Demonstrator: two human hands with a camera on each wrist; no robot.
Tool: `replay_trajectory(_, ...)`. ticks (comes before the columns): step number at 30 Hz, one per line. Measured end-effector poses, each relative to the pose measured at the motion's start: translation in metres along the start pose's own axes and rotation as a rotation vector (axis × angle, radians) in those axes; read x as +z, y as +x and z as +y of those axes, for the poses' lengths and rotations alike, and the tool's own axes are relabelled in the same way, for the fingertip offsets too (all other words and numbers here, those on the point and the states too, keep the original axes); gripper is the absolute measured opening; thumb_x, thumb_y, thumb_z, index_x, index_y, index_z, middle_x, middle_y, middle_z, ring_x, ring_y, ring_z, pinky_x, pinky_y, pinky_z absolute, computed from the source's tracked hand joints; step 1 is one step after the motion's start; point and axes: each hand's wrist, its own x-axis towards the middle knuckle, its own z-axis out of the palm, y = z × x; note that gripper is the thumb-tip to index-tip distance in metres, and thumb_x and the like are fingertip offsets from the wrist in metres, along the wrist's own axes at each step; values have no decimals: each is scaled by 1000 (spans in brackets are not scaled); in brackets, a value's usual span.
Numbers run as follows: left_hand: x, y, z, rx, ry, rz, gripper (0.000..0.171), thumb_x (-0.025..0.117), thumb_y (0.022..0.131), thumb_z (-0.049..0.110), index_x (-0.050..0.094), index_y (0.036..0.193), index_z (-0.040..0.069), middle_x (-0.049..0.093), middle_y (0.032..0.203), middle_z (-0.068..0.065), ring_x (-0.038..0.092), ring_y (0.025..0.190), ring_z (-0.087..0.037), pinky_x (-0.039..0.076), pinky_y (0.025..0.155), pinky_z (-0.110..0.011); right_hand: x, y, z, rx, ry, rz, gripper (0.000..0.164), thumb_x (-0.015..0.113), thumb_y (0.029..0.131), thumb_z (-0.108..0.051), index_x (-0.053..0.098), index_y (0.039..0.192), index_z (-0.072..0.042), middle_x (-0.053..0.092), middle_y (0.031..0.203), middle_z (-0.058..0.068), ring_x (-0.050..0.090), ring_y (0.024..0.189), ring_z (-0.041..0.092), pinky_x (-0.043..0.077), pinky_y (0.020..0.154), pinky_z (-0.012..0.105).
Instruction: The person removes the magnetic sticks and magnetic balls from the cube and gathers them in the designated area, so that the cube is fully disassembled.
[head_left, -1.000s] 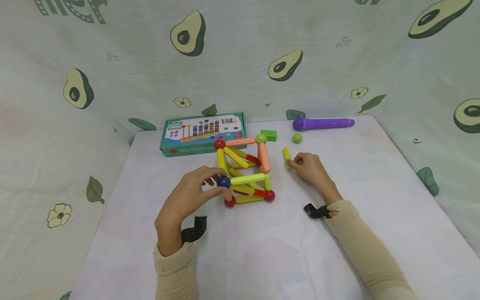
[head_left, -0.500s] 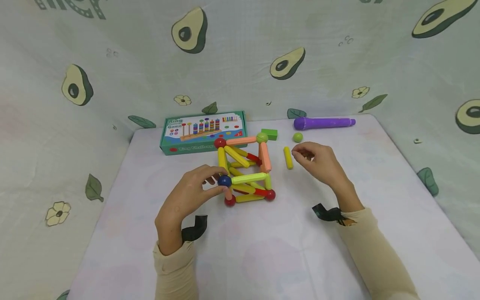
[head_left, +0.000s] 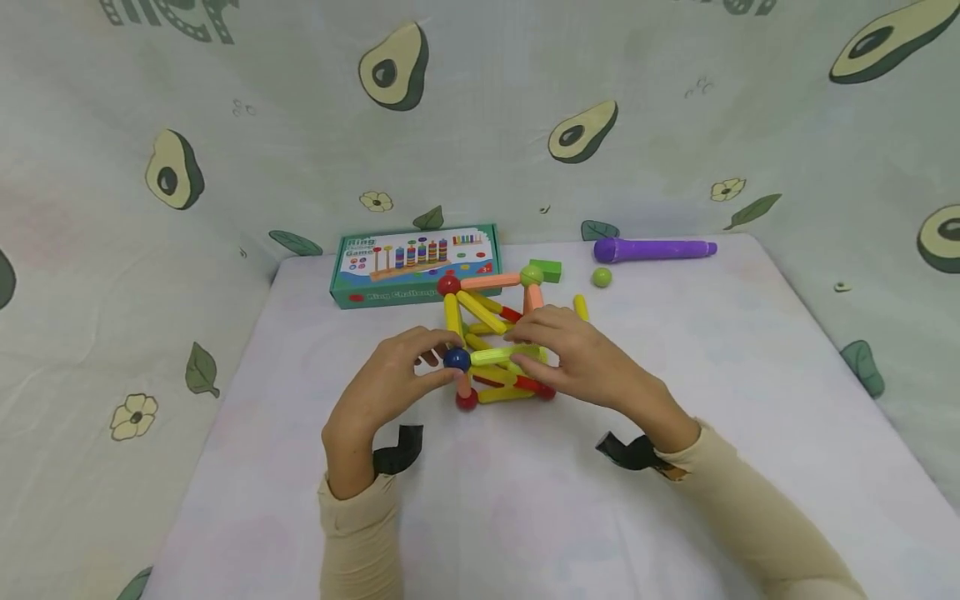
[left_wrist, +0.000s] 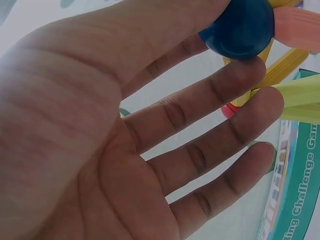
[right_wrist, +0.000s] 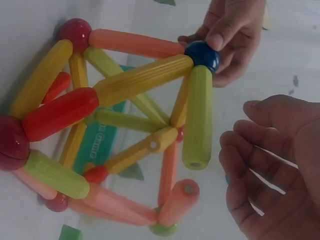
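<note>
Stick-and-ball frame [head_left: 482, 312] looks light, stiff, probably loose-jointed; best steadied at the blue ball [head_left: 457, 359] the left hand [head_left: 390, 375] pinches; the right hand [head_left: 576, 356], loosely curled, holds nothing

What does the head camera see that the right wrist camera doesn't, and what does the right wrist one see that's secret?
Only the head view: the purple toy, the loose green ball and the loose yellow stick.

Only the right wrist view: the pale round spot on the end of the light green stick, plus the palm side of the right hand.

Both: the blue ball pinched by the left hand, and the green box, mostly hidden in the wrist view.
</note>
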Motion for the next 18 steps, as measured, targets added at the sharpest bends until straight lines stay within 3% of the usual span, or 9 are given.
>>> replay_trajectory(7,1,1,-2,17,5,0,41,75,91,32,64,130,22,64,119,5,60,101,-16,53,88,-38,12,15,-2,-58,-41,-56,27,76,89,-18,73,115,-8,69,112,1,58,107,17,44,91,39)
replay_trajectory(18,1,0,-2,13,-4,15,42,76,91,32,65,130,23,64,116,6,60,101,-16,52,86,-39,25,27,0,-111,-98,-122,31,81,86,-18,75,114,-6,70,111,3,61,104,20,46,88,36)
